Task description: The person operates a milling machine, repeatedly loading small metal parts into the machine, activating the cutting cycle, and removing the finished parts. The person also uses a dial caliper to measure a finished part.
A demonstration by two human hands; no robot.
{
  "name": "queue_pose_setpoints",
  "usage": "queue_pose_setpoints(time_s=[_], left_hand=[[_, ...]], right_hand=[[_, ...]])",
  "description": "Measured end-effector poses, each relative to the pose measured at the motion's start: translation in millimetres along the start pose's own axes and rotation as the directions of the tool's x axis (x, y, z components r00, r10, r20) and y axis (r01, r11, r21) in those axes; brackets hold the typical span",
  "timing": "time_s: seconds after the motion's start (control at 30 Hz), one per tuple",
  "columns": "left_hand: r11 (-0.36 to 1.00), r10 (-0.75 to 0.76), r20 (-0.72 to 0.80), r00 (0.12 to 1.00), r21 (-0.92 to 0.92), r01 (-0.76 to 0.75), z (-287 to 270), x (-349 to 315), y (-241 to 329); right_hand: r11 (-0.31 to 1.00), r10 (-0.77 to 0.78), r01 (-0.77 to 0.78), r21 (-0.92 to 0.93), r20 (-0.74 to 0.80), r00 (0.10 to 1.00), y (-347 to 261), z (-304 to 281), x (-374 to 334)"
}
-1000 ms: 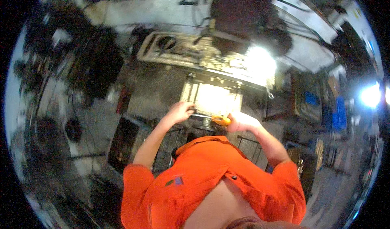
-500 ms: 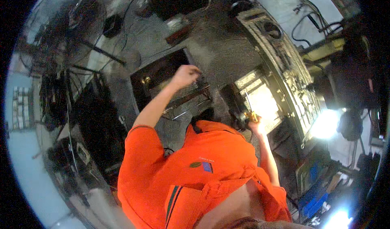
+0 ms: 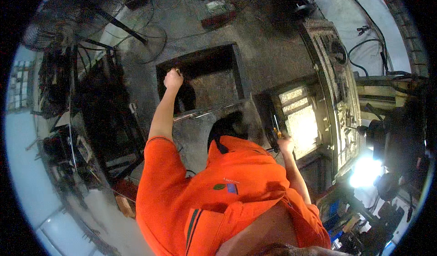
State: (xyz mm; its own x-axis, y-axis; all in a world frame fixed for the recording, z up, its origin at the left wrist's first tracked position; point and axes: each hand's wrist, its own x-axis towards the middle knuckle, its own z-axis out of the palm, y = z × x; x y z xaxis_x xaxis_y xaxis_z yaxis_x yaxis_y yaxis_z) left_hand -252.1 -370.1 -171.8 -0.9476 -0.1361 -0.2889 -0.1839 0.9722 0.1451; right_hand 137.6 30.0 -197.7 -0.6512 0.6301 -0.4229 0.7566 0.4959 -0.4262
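My left hand (image 3: 173, 79) is closed into a fist at the left side of a dark rectangular opening (image 3: 236, 69) ahead of me. A small bit of something shows at its fingertips, too unclear to name. On the right, my right hand (image 3: 286, 144) is wrapped round a screwdriver (image 3: 278, 132) with a yellow handle and a thin metal shaft pointing away from me. Long thin rods (image 3: 211, 112) lie along the near edge of the opening.
A bright lit panel (image 3: 302, 124) sits right of the screwdriver, beside a long worn metal bench (image 3: 334, 92). A glaring lamp (image 3: 365, 172) shines at the right. Farther left stands a fan (image 3: 54, 31) on a pole with a round base (image 3: 152, 42). A reddish box (image 3: 218, 17) lies beyond the opening.
My left hand has moved left and away from me, to where a brass-coloured piece showed at the opening's left side; that piece is now out of sight. My right hand keeps the screwdriver.
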Motion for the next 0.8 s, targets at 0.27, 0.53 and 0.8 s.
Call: queue_pose_setpoints(time_s=[0.27, 0.53, 0.8], left_hand=[[0.987, -0.160, -0.181, 0.971, -0.035, 0.156, 38, 9, 4], [0.842, 0.346, 0.061, 0.936, 0.420, -0.338, 33, 11, 0], [0.711, 0.543, 0.018, 0.840, 0.523, -0.471, 21, 11, -5]], right_hand=[[0.996, -0.064, 0.062, -0.060, -0.023, 0.998, -14, -34, -19], [0.940, 0.143, -0.121, 0.320, -0.047, 0.989, 13, -57, -63], [0.926, 0.302, -0.281, 0.252, -0.049, 0.952, 33, -60, -84]])
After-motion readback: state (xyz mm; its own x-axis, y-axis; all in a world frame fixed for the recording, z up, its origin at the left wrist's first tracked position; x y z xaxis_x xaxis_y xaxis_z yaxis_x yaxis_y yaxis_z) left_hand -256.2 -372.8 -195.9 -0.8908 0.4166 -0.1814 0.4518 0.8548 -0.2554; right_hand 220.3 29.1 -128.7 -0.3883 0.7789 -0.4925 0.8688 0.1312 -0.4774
